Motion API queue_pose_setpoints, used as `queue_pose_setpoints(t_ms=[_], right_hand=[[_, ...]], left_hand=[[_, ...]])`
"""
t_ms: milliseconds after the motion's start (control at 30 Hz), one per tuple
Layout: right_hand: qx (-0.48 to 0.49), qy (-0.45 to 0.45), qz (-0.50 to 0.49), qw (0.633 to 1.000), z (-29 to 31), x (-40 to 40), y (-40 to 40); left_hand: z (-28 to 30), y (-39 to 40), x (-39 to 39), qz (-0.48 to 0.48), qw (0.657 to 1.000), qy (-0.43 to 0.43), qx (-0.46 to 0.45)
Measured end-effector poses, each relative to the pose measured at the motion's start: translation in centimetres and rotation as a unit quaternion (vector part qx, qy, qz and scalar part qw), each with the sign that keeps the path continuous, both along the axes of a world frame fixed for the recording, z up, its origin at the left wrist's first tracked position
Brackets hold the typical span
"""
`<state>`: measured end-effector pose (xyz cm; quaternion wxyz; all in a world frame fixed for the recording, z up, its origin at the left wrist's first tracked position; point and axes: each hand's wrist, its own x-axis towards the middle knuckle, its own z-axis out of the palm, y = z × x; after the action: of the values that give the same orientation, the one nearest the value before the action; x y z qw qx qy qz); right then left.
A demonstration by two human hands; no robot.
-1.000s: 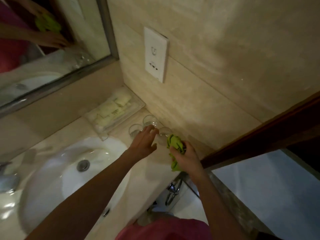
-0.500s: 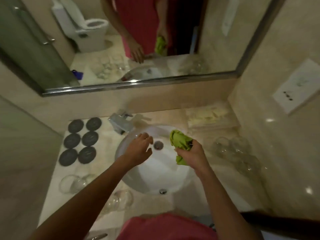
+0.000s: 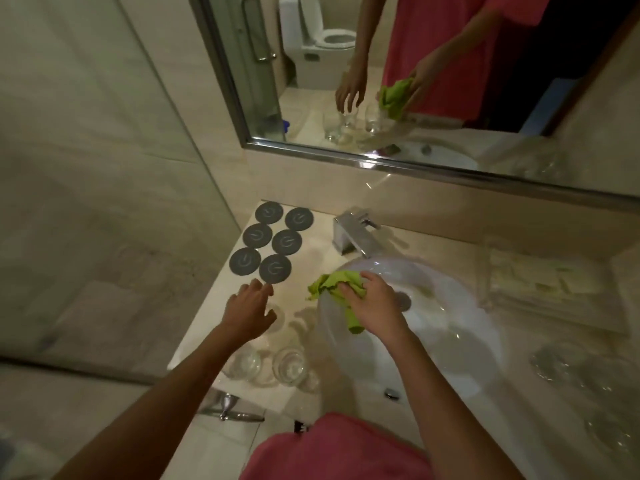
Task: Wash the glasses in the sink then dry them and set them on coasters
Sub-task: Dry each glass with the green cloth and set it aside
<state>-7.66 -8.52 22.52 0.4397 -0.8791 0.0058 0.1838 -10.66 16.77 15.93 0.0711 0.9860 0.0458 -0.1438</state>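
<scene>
1. We see glasses [image 3: 290, 364] standing at the counter's [image 3: 311, 244] front left edge, beside the sink [image 3: 450, 327].
2. Six coasters [image 3: 273, 242] (all bare) sit at the back left corner.
3. Our left hand [image 3: 247, 311] hovers above the glasses, fingers spread, holding nothing.
4. Our right hand [image 3: 375, 304] grips a cloth [image 3: 332, 289] over the sink's left rim.

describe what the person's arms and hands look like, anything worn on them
Both forearms are bare up to the frame's edge, no sleeves in sight. The left hand and right hand show no gloves, rings, watch or bracelets. A pink garment covers the torso below.
</scene>
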Motion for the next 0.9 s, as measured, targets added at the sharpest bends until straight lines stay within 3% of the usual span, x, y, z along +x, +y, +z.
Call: queue_pose_setpoints(t_ms=[233, 500, 733, 900], right_hand=[[-0.007, -0.028, 0.015, 0.999, -0.1, 0.4, 1.8], [-0.021, -0.001, -0.065, 0.998, 0.0, 0.8, 1.6], [-0.034, -0.003, -0.159, 0.987, -0.7, 1.0, -0.1], [-0.132, 0.023, -0.174, 0.976, -0.4, 0.3, -0.9]], left_hand=[[-2.6, 3.4, 0.0, 0.089, 0.994, 0.062, 0.008], [-5.5, 4.5, 1.6, 0.084, 0.990, 0.107, -0.033], [-6.0, 5.2, 2.3, 0.055, 0.994, 0.077, -0.055], [-4.8, 3.4, 2.8, 0.051, 0.996, 0.033, -0.072]])
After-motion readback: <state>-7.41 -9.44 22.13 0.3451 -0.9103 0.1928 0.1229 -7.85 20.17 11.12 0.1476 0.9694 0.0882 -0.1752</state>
